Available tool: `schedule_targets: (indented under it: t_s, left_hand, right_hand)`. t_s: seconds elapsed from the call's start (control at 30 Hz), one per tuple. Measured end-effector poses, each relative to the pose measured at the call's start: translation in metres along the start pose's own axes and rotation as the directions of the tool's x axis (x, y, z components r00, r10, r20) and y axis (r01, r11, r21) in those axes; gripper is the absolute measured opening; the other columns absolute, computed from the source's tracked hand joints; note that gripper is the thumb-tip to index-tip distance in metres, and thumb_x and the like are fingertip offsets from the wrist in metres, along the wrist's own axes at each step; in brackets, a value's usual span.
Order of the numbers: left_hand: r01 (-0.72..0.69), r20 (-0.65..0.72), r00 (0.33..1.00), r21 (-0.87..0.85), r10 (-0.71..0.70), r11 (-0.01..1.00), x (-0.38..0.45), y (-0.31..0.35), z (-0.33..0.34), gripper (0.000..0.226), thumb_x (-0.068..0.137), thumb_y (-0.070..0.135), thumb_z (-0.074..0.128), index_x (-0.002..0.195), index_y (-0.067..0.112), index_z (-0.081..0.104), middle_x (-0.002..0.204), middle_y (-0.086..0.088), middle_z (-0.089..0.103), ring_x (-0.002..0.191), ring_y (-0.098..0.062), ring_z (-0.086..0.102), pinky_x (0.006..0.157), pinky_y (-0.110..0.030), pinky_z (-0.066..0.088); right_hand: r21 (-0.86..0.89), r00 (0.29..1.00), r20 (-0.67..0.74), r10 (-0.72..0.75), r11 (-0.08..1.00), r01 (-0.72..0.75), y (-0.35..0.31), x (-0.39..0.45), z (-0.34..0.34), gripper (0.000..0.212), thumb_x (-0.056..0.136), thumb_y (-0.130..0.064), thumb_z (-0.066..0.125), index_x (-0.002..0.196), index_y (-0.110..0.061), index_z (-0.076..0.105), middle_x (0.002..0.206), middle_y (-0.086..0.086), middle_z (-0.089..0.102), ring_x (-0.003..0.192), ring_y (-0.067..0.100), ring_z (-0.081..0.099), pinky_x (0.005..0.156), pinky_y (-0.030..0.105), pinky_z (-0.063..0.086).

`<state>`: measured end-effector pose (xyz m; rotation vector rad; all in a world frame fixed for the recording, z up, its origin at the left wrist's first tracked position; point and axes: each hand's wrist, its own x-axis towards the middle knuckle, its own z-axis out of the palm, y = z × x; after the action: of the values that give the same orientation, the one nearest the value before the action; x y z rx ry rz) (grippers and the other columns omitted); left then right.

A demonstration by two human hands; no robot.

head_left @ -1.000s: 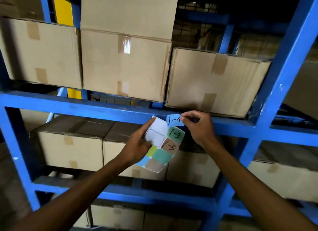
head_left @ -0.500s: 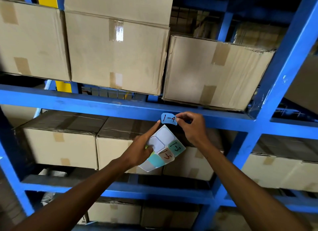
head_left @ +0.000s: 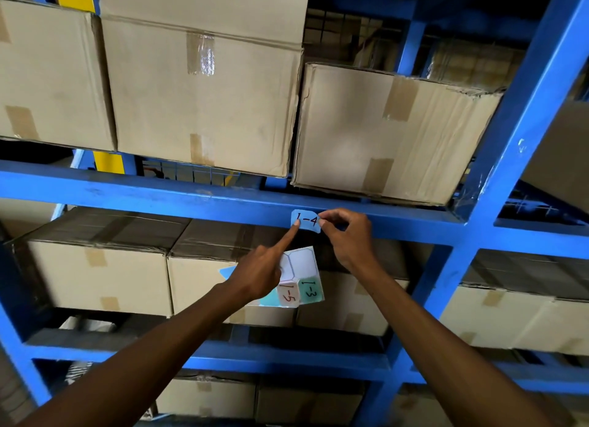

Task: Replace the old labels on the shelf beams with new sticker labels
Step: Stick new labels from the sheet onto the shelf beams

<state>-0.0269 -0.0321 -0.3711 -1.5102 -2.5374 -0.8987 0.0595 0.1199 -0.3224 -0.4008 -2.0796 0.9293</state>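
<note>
Sticker label "1-4" [head_left: 306,221], pale blue with black handwriting, lies against the front face of the blue shelf beam [head_left: 159,197], just under the gap between two cardboard boxes [head_left: 204,95] on the level above. The right hand [head_left: 345,235] pinches the label's right edge between thumb and fingertips, probably to keep it level and taut so it goes on without a crease. The left hand [head_left: 261,275] does two jobs at once: its index finger is stretched up and its tip presses the label's left end against the beam, while the other fingers are curled around the sticker sheet [head_left: 302,278], gripping it below the beam. Holding the sheet in the same hand keeps the remaining stickers close for the next position; "1-3" [head_left: 308,292] and "1-5" [head_left: 288,296] are visible on it beside emptied backing cells.

Judging by the pose, this is the sticking-down step: one end anchored, the other end held off or barely touching so the position can be corrected. Whether the whole label adheres yet cannot be told. No old label shows on this stretch of beam, so this spot seems ready for the new one. The next move likely calls for smoothing from left to right with firm, even pressure; a slip could leave the label crooked or wrinkled on the painted metal.
</note>
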Motion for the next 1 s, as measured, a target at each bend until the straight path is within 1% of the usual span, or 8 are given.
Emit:
schedule_targets:
  t_s: [0.13, 0.23, 0.47, 0.63, 0.73, 0.8, 0.93, 1.0]
  left_hand:
    - [0.005, 0.005, 1.000, 0.057, -0.005, 0.998, 0.001, -0.004, 0.003, 0.095, 0.089, 0.008, 0.054, 0.140, 0.040, -0.019, 0.107, -0.023, 0.067, 0.078, -0.029, 0.066, 0.062, -0.034, 0.055]
    - [-0.004, -0.010, 1.000, 0.077, 0.005, 0.997, 0.001, -0.005, 0.004, 0.094, 0.088, 0.008, 0.055, 0.146, 0.035, -0.013, 0.104, -0.022, 0.067, 0.076, -0.029, 0.066, 0.056, -0.025, 0.048]
    - [0.006, -0.028, 1.000, 0.111, -0.003, 0.994, 0.001, -0.007, 0.007, 0.095, 0.088, 0.010, 0.057, 0.146, 0.035, -0.014, 0.111, -0.019, 0.066, 0.082, -0.029, 0.067, 0.062, -0.028, 0.054]
    - [0.002, -0.025, 1.000, 0.113, 0.001, 0.994, 0.001, -0.009, 0.008, 0.095, 0.088, 0.010, 0.057, 0.146, 0.035, -0.015, 0.113, -0.020, 0.065, 0.084, -0.028, 0.067, 0.068, -0.035, 0.059]
    - [0.001, -0.015, 1.000, 0.107, 0.000, 0.994, 0.001, -0.009, 0.008, 0.097, 0.088, 0.010, 0.057, 0.142, 0.038, -0.018, 0.115, -0.020, 0.064, 0.085, -0.028, 0.067, 0.068, -0.034, 0.059]
    - [-0.004, -0.015, 1.000, 0.105, 0.005, 0.994, 0.001, -0.008, 0.008, 0.097, 0.088, 0.010, 0.057, 0.140, 0.040, -0.019, 0.115, -0.020, 0.064, 0.085, -0.027, 0.067, 0.068, -0.034, 0.059]
    - [-0.004, -0.016, 1.000, 0.107, 0.005, 0.994, 0.001, -0.007, 0.007, 0.098, 0.088, 0.010, 0.057, 0.140, 0.039, -0.020, 0.116, -0.020, 0.064, 0.085, -0.027, 0.068, 0.065, -0.032, 0.058]
    - [0.001, -0.015, 1.000, 0.106, 0.001, 0.994, 0.000, -0.007, 0.007, 0.097, 0.088, 0.010, 0.057, 0.140, 0.039, -0.020, 0.115, -0.020, 0.065, 0.084, -0.027, 0.068, 0.065, -0.032, 0.058]
  right_hand:
    - [-0.002, 1.000, -0.022, -0.016, 1.000, 0.016, 0.004, 0.002, 0.003, 0.013, 0.084, -0.014, 0.066, 0.095, -0.011, 0.070, 0.094, 0.001, 0.068, 0.087, 0.007, 0.059, 0.067, 0.010, 0.046]
    - [-0.025, 0.999, -0.051, -0.018, 1.000, 0.017, 0.009, 0.002, 0.006, 0.014, 0.083, -0.017, 0.067, 0.096, -0.012, 0.070, 0.096, 0.000, 0.068, 0.086, 0.005, 0.057, 0.062, 0.008, 0.046]
    - [-0.055, 0.996, -0.088, -0.030, 0.998, 0.025, 0.016, 0.005, 0.009, 0.013, 0.081, -0.017, 0.070, 0.093, -0.013, 0.071, 0.096, 0.005, 0.072, 0.075, -0.001, 0.055, 0.063, 0.010, 0.048]
    - [-0.080, 0.996, -0.083, -0.043, 0.996, 0.036, 0.016, 0.005, 0.009, 0.015, 0.082, -0.017, 0.069, 0.095, -0.011, 0.070, 0.100, 0.008, 0.072, 0.089, 0.005, 0.058, 0.061, 0.009, 0.047]
    - [-0.083, 0.996, -0.082, -0.035, 0.996, 0.028, 0.015, 0.005, 0.008, 0.017, 0.082, -0.017, 0.068, 0.098, -0.010, 0.069, 0.103, 0.009, 0.071, 0.097, 0.015, 0.063, 0.063, 0.011, 0.048]
    - [-0.091, 0.996, -0.084, -0.034, 0.996, 0.026, 0.014, 0.005, 0.009, 0.018, 0.083, -0.016, 0.067, 0.100, -0.009, 0.069, 0.105, 0.010, 0.071, 0.100, 0.018, 0.064, 0.066, 0.015, 0.050]
    - [-0.111, 0.996, -0.079, -0.043, 0.993, 0.034, 0.013, 0.004, 0.009, 0.019, 0.084, -0.016, 0.066, 0.101, -0.009, 0.068, 0.107, 0.011, 0.069, 0.104, 0.020, 0.062, 0.076, 0.033, 0.058]
    - [-0.115, 0.996, -0.080, -0.046, 0.993, 0.036, 0.013, 0.004, 0.009, 0.018, 0.084, -0.016, 0.065, 0.101, -0.009, 0.068, 0.107, 0.011, 0.069, 0.104, 0.021, 0.062, 0.078, 0.037, 0.059]
